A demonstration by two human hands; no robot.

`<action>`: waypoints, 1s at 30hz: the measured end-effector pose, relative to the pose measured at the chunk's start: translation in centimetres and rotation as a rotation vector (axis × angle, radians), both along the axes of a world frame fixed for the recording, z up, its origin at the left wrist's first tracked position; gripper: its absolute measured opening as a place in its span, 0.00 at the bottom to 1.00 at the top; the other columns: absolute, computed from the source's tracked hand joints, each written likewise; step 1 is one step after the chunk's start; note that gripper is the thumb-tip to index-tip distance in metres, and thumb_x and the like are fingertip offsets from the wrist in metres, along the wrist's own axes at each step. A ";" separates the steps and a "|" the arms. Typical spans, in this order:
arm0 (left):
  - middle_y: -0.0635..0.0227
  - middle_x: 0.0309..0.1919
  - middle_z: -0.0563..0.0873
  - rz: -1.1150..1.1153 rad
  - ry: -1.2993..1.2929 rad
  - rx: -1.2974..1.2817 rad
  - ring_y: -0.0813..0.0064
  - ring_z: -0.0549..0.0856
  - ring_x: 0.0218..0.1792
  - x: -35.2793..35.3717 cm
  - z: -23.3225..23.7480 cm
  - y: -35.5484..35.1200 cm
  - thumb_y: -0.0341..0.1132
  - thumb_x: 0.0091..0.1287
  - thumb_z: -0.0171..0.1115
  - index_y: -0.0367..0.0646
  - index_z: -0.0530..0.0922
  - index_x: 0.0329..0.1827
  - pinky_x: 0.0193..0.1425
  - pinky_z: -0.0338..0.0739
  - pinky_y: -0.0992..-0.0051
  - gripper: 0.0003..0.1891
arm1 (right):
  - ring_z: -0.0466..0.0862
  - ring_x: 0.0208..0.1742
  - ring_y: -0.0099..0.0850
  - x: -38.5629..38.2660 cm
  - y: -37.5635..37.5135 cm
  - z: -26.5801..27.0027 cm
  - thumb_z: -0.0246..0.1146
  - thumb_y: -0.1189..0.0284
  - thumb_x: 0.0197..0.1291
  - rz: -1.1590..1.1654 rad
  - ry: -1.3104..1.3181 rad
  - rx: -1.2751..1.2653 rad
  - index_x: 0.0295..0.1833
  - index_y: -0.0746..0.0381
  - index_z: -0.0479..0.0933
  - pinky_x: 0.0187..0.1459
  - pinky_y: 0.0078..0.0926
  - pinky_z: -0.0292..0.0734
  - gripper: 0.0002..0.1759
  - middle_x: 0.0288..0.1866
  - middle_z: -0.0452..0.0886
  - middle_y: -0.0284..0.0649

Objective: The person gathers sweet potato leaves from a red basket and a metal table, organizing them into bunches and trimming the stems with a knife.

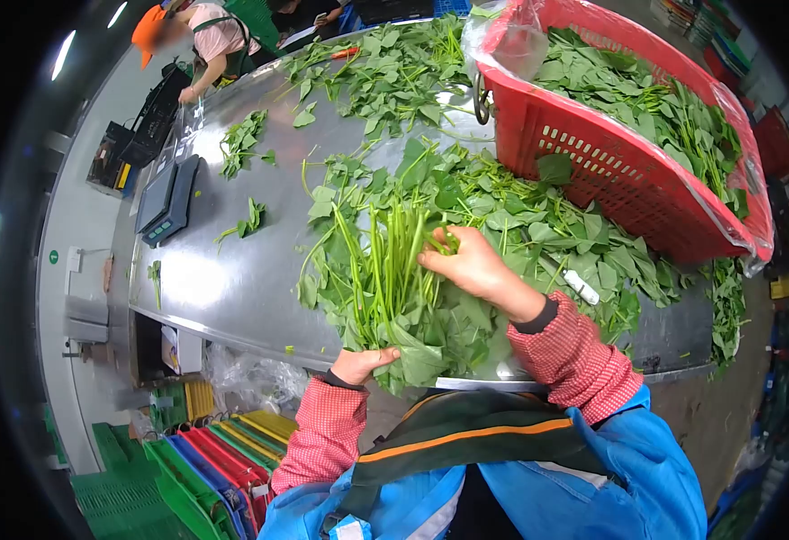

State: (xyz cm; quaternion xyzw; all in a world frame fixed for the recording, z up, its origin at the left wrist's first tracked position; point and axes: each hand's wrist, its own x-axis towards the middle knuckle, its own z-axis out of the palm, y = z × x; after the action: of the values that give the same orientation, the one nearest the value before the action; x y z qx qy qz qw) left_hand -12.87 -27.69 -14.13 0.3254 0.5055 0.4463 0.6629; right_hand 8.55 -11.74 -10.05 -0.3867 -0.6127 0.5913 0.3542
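A bunch of leafy greens [385,261] with long pale-green stems stands upright in front of me, stem ends up and leaves down. My left hand [363,364] is wrapped round its leafy lower part, with the thumb on top and the other fingers hidden under the leaves. My right hand [480,270] is closed at the upper right of the bunch, thumb and fingers pinching stems. Loose leafy greens [511,216] lie spread on the metal table [277,279] around both hands. A small white object [581,286] rests on them, right of my right hand.
A red plastic crate [583,180], lined with clear film and full of greens, stands at the right. At the left are a scale [167,200] and small sprigs [246,220]. Folded crates [214,468] stand below. Another person [219,40] works at the far left.
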 end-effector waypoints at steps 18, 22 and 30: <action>0.66 0.55 0.79 0.019 0.156 0.111 0.73 0.79 0.54 0.8 0.4 0.6 0.21 0.51 0.71 0.38 0.65 0.67 0.61 0.73 0.70 0.37 | 0.60 0.17 0.13 0.5 -1.1 1.0 0.67 0.64 0.61 -0.052 0.187 -0.482 0.36 0.57 0.72 0.19 0.15 0.51 0.12 0.21 0.66 0.22; 0.65 0.53 0.82 0.057 0.080 0.015 0.72 0.81 0.52 0.0 0.3 0.4 0.21 0.52 0.72 0.38 0.70 0.64 0.59 0.76 0.69 0.33 | 0.64 0.19 0.13 1.8 -0.3 0.9 0.67 0.66 0.60 0.081 0.035 -0.434 0.38 0.60 0.74 0.19 0.15 0.55 0.11 0.23 0.72 0.25; 0.58 0.53 0.84 0.149 -0.086 -0.221 0.65 0.83 0.53 -3.6 -0.3 -2.2 0.27 0.58 0.67 0.34 0.74 0.61 0.62 0.75 0.65 0.26 | 0.85 0.34 0.48 9.1 5.1 5.8 0.65 0.59 0.57 -0.272 -0.927 0.568 0.44 0.59 0.82 0.36 0.45 0.80 0.16 0.32 0.83 0.52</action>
State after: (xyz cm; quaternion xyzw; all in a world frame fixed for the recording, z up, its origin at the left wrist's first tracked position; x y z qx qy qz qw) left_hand -16.42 -29.94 -14.46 0.1928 0.5453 0.4494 0.6808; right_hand 17.64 -6.62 -4.29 -0.5712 -0.7840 0.1202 0.2114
